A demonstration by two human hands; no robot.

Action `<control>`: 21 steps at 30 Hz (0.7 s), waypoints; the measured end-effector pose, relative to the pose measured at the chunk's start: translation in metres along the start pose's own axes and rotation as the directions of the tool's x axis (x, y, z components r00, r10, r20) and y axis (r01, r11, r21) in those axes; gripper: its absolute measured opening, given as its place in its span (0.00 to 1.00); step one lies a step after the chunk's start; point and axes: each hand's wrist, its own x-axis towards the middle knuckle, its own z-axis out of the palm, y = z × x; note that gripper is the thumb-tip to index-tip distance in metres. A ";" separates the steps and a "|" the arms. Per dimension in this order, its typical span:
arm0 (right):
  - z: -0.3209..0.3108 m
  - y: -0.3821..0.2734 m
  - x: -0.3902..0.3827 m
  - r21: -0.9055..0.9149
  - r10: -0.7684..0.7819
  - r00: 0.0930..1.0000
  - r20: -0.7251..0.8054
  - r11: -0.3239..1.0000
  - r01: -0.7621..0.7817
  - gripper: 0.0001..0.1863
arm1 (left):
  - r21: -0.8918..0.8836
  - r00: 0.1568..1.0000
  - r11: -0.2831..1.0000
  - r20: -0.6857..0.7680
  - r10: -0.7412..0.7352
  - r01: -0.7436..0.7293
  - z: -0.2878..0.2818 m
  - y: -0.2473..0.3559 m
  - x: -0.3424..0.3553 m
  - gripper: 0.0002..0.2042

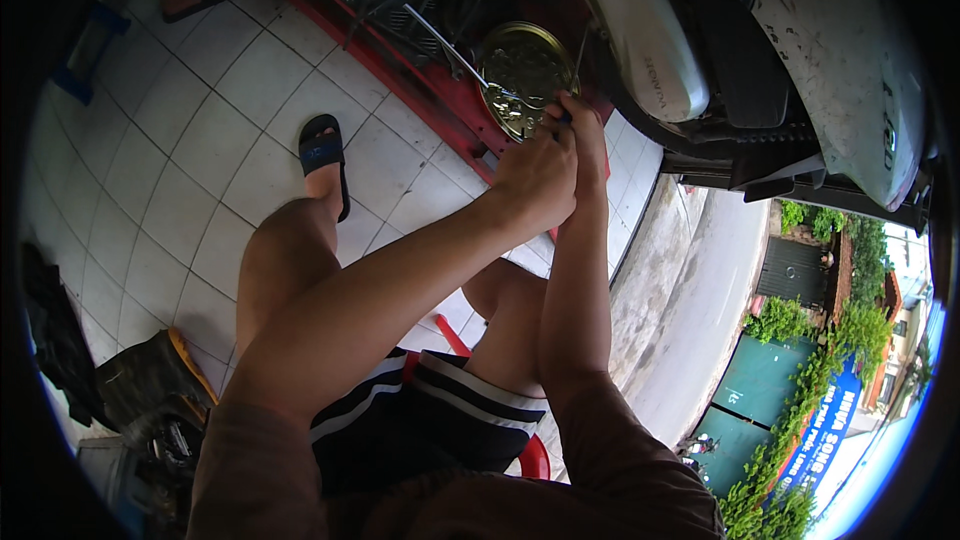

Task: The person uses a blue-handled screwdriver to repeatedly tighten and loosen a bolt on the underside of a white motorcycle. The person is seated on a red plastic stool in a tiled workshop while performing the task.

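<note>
Leans forward with left hand (535, 172) and right hand (590, 135) together, touching, with fingers curled; cannot tell exactly around what, with so much hidden at the fingertips. Just past the right hand, has a slim metal rod (580, 58), with its long axis running away from the body and its far end leaning slightly rightward. Left of that, has a round golden dish (522, 25) holding small shiny pieces, set over a red platform (398, 90) near a motorbike (850, 50). Beside the dish's left rim, has a longer silver rod (444, 44), slanting from far left to near right, pointing its nearer end toward the hands; cannot tell whether touching the rim.
</note>
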 end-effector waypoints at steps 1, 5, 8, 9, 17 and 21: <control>0.000 0.000 0.000 -0.013 0.004 1.000 -0.012 1.000 -0.005 0.09 | 0.012 1.000 1.000 0.015 -0.003 0.003 0.001 0.001 0.000 0.23; 0.001 -0.005 -0.004 -0.113 0.035 0.999 -0.013 0.993 -0.036 0.10 | 0.048 1.000 0.998 0.002 0.027 -0.027 0.008 -0.002 0.000 0.21; -0.007 0.004 -0.004 -0.203 0.093 0.993 0.070 0.976 -0.077 0.12 | 0.104 0.996 0.994 0.089 0.024 -0.033 0.010 -0.003 -0.002 0.16; -0.009 0.008 -0.004 -0.230 0.118 0.987 0.107 0.969 -0.091 0.12 | 0.124 0.985 0.991 0.168 0.024 -0.045 0.007 -0.002 -0.002 0.14; -0.042 0.031 -0.001 -0.664 0.209 0.954 0.215 0.747 -0.014 0.12 | 0.311 0.830 0.940 0.555 -0.059 -0.142 0.008 0.004 -0.011 0.09; -0.050 0.032 0.008 -0.811 0.217 0.955 0.200 0.584 0.038 0.12 | 0.400 0.815 0.910 0.561 -0.146 -0.112 0.020 -0.003 -0.014 0.10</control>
